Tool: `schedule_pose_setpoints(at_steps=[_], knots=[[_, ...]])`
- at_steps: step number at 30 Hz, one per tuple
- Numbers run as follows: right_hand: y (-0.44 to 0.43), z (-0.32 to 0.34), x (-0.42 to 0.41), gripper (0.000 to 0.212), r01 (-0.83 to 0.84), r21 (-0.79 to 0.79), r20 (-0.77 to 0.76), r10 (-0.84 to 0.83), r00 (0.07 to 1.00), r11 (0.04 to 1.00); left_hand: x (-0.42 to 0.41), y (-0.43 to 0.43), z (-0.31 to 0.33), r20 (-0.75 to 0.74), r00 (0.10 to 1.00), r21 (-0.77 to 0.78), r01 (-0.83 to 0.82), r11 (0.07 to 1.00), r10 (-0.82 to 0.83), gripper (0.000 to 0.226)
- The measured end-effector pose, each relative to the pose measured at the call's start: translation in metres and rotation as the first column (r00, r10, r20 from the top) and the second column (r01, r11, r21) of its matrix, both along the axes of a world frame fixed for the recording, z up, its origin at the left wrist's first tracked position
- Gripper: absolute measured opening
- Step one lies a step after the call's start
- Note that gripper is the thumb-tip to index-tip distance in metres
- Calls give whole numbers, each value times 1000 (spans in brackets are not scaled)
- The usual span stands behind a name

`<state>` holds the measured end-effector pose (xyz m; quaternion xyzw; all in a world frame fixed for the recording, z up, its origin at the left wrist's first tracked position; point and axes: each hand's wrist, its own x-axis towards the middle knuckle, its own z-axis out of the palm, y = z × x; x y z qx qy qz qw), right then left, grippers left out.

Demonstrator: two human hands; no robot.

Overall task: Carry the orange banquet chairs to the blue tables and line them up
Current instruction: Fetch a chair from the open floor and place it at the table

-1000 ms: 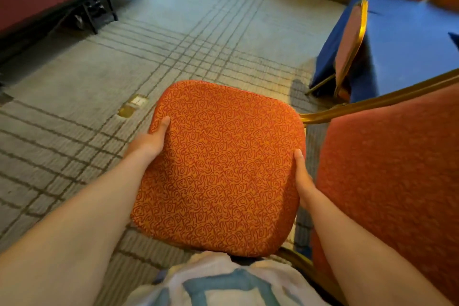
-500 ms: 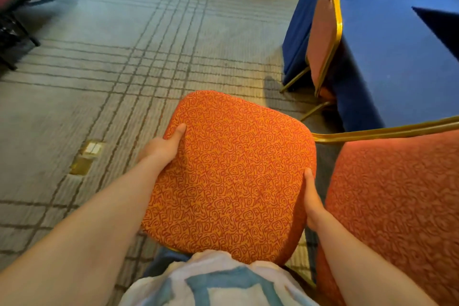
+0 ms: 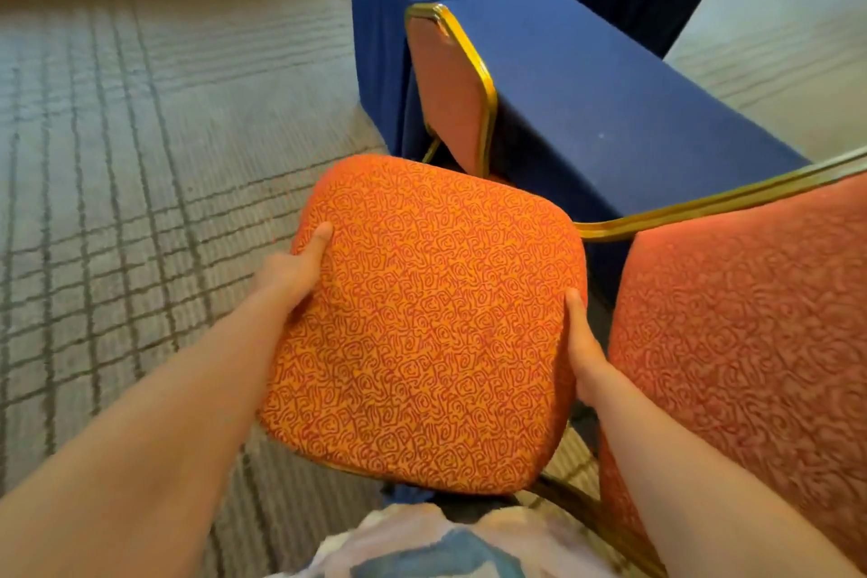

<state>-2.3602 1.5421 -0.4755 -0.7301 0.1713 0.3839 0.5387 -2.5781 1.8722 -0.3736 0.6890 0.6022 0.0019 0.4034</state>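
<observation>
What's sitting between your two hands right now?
The carried banquet chair's orange seat cushion fills the gap: the left hand grips its left edge, the right hand its right edge, thumbs on top. Shown in the head view.

Soft, even indoor light; wide-angle bending and slight motion blur toward the edges.

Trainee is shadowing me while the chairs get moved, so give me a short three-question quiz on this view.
1. True or false: the left hand and right hand both grip the side edges of the orange swirl-patterned upholstered chair seat.
2. The gold-framed orange chair ahead stands: A) pushed in at the blue-clothed table, B) tipped onto its side, C) on top of the table.
3. Fill in: the floor is striped grey ____.
Key: 1 true; 2 A; 3 carpet.
</observation>
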Motion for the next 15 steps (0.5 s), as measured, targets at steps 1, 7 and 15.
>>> schedule_pose_setpoints(at_steps=[1,7,15], knots=[[2,-4,6,127,24,-21,-2,-24,1000,999,15,7,-4,-1,1000,-23,27,999,-27,124],[51,-5,69,131,165,25,-2,-165,986,986,134,75,-17,5,989,-53,146,988,-146,123],[63,5,104,128,404,25,-76,-401,913,914,275,111,-17,-96,890,-94,438,894,-446,116]])
